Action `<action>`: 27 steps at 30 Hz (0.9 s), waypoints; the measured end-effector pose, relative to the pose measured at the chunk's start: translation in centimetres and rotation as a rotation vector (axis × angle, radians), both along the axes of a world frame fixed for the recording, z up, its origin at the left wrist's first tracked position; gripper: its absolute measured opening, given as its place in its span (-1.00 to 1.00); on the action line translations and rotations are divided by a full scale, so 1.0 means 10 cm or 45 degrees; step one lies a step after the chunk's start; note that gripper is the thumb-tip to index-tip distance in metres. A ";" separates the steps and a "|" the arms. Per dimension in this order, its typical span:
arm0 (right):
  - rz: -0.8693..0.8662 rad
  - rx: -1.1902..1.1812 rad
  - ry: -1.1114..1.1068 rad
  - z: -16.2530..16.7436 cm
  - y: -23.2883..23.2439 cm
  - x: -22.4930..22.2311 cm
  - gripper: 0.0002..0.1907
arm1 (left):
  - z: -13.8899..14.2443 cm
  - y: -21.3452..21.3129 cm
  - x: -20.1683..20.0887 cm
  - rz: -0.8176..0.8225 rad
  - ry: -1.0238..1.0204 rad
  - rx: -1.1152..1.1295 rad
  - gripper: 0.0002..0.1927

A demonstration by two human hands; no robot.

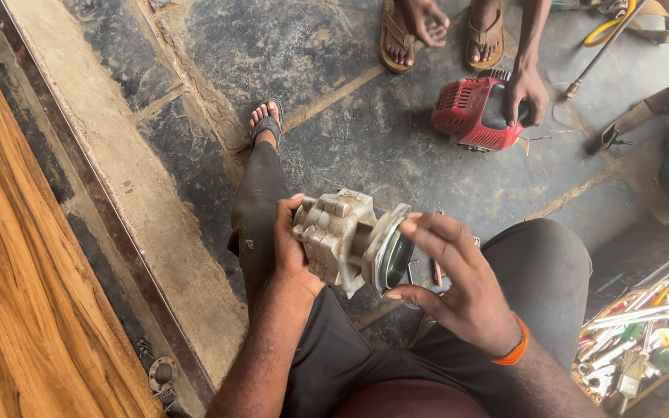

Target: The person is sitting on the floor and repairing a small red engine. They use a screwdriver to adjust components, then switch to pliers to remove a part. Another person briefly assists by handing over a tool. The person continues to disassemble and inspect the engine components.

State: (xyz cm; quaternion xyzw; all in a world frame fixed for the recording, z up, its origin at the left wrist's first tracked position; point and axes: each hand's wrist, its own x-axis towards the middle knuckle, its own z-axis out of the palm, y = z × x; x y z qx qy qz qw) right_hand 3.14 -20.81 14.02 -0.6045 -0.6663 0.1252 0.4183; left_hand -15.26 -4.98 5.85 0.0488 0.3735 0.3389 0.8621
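Observation:
My left hand (289, 249) grips the finned end of a dirty grey metal engine cylinder (342, 238), holding it sideways above my lap. My right hand (458, 279) is at the cylinder's open round end, fingers curled over the flange and the dark bore (396, 262). An orange band is on my right wrist. I sit with my left leg stretched out over the stone floor.
Another person's hand (525, 93) rests on a red small engine housing (475, 113) on the floor ahead, with their sandalled feet (398, 32) behind. A box of mixed hand tools (644, 340) lies at my right. A wooden panel (17, 271) runs along the left.

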 end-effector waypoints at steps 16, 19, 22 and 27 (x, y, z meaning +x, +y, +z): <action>-0.043 0.093 -0.352 -0.03 -0.06 0.13 0.10 | -0.07 -0.05 -0.01 -0.146 -0.032 -0.019 -0.42; 0.039 -0.098 -0.337 0.03 -0.08 0.10 -0.05 | -0.05 -0.05 -0.01 -0.180 0.028 -0.028 -0.36; -0.048 -0.086 -0.292 -0.12 -0.13 0.06 -0.09 | -0.04 -0.05 -0.02 -0.158 0.075 -0.067 -0.31; -0.278 -0.562 0.669 -0.56 -0.15 0.06 -0.35 | -0.07 -0.08 0.00 -0.156 0.220 0.041 -0.32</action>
